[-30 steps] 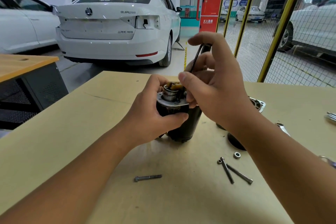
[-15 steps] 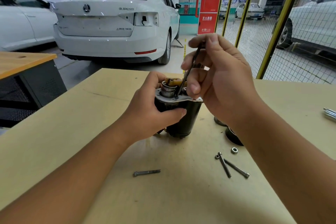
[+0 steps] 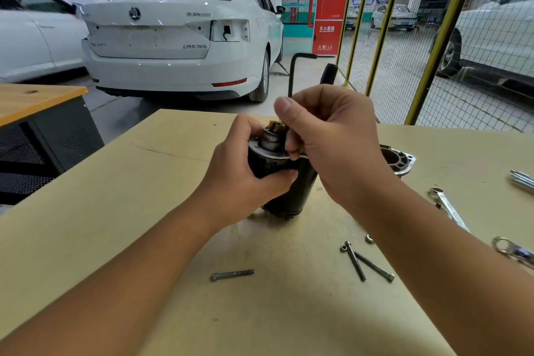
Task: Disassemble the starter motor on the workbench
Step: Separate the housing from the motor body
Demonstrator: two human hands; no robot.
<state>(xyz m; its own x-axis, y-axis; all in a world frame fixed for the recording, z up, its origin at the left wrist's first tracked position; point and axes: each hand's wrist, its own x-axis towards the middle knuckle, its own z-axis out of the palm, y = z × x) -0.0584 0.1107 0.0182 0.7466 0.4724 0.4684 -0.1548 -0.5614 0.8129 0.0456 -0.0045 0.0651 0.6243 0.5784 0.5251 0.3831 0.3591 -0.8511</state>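
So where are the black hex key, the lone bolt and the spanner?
hex key [image 3: 291, 78]: head view, on its upright shank above the fingers.
lone bolt [image 3: 232, 274]: head view, mid-shaft.
spanner [image 3: 450, 208]: head view, on its handle.

Starter motor [image 3: 284, 182]: black cylindrical body standing upright on the table [image 3: 144, 196], its silver end plate and exposed shaft with a brass-coloured tip facing up. Hex key [image 3: 291, 78]: black, L-shaped, long leg vertical above the motor's top, short leg pointing right. Three loose long bolts [image 3: 354, 264] and a small nut [image 3: 369, 239] lie on the table in front of the motor.
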